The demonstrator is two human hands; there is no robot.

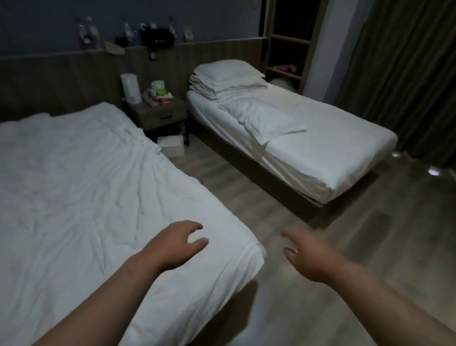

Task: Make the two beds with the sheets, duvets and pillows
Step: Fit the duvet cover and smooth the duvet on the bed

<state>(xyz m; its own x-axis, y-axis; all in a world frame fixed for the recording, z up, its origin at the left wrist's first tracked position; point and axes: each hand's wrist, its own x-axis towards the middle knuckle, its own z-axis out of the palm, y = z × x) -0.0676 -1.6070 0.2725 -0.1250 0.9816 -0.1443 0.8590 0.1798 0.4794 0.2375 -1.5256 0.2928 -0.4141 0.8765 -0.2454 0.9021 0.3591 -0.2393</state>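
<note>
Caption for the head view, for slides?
Left hand over near bed, right hand over floor, both empty; folded bedding and pillow on far bed.

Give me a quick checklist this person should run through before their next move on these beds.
1. Hands free: the left hand and right hand are open and hold nothing. Ok.
2. Cover smooth: the near bed is wrinkled all over. Not ok.
3. Duvet spread: on the far bed the bedding stack sits folded at the head. Not ok.
4. Pillow placed: a loose pillow lies askew on the far bed below the stack. Not ok.
5. Path between the beds: only a white box by the nightstand. Ok.
</note>
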